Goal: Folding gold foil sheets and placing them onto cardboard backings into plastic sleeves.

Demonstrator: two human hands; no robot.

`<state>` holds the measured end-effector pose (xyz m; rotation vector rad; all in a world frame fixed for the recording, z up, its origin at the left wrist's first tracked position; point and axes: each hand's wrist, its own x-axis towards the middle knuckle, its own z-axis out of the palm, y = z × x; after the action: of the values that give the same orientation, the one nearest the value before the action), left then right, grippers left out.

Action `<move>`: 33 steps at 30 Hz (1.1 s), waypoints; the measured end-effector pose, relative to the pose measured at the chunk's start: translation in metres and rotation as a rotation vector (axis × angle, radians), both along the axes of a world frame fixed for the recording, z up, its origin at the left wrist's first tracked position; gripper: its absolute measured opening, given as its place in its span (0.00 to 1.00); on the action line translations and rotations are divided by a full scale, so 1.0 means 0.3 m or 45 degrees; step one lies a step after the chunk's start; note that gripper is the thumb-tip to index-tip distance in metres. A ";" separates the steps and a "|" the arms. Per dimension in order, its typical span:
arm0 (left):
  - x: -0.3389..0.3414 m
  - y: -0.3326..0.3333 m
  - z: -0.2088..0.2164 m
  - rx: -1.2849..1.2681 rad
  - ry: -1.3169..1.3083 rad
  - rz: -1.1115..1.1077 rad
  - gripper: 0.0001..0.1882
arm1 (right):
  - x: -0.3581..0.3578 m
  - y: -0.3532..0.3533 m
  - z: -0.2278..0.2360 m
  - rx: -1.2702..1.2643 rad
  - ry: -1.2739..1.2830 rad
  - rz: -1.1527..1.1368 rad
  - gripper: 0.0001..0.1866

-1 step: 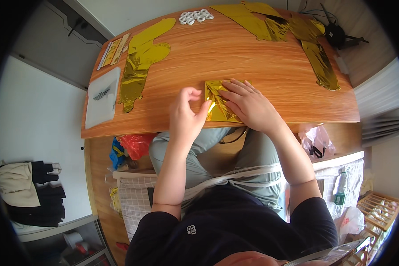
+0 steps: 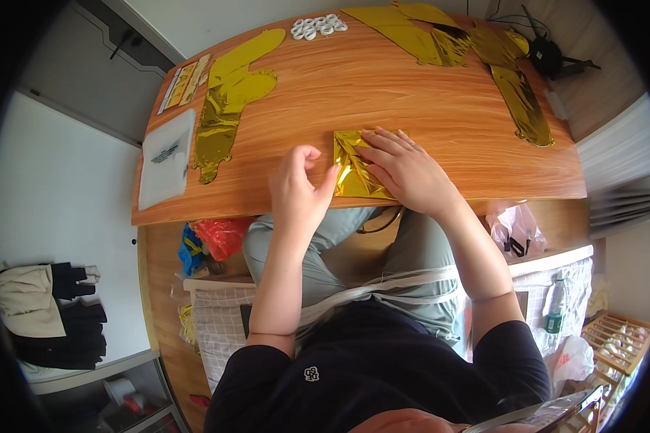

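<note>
Head view: a seated person bends over a wooden table point(image 2: 440, 94), working a folded piece of gold foil point(image 2: 357, 169) that lies near the table's front edge, just ahead of the lap. The right hand point(image 2: 404, 169) lies flat on the foil, fingers spread and pressed down, apparently to keep the springy sheet from unfolding. The left hand point(image 2: 300, 191) sits at the foil's left edge, fingers curled, thumb and forefinger seeming to pinch a corner of the sheet, though the knuckles hide the exact grip.

Flattened gold foil balloons are spread well apart from the work: one long shape point(image 2: 231, 94) at the left, and others point(image 2: 448, 36) overlapping at the far right, probably laid flat so they stay out of the way. A cluster of small white rings point(image 2: 318, 27) lies at the far edge. A white tray point(image 2: 167, 159) rests at the left end, holding a small dark item too small to identify.

Below the table, red and blue bags point(image 2: 209, 242) and a pile of clothes point(image 2: 47, 310) are cut off by shadow and the dark rim of the lens
</note>
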<state>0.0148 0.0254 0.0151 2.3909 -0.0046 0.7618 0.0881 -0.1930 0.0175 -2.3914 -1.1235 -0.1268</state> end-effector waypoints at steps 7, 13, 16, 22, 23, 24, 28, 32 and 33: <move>-0.052 -0.027 0.012 -0.097 0.174 0.009 0.11 | 0.001 -0.002 0.002 0.025 0.008 -0.003 0.22; -0.044 -0.050 0.019 -0.073 0.219 0.017 0.10 | 0.001 0.002 -0.003 0.033 0.023 -0.006 0.22; -0.037 -0.056 0.004 -0.210 0.229 -0.020 0.10 | -0.004 0.001 0.002 0.034 0.021 -0.017 0.22; -0.021 -0.051 -0.010 -0.120 0.193 -0.152 0.11 | -0.005 -0.004 0.005 0.096 0.034 -0.010 0.23; -0.020 -0.048 -0.005 -0.069 0.217 -0.182 0.12 | -0.005 -0.004 0.005 0.096 0.035 -0.011 0.23; -0.018 -0.044 0.001 -0.018 0.239 -0.212 0.13 | -0.005 -0.004 0.006 0.109 0.040 -0.010 0.24; 0.005 -0.020 0.017 0.126 0.312 -0.288 0.15 | -0.006 -0.002 0.011 0.134 0.072 -0.014 0.25; 0.024 -0.002 0.030 0.323 0.216 -0.423 0.12 | -0.004 -0.005 0.010 0.146 0.064 -0.010 0.25; 0.025 0.002 0.034 0.369 0.244 -0.434 0.12 | -0.005 -0.005 0.009 0.131 0.059 -0.010 0.25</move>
<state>0.0222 0.0261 0.0254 2.6279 -0.4606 0.3909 0.0866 -0.1946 0.0204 -2.2962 -1.0609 -0.1287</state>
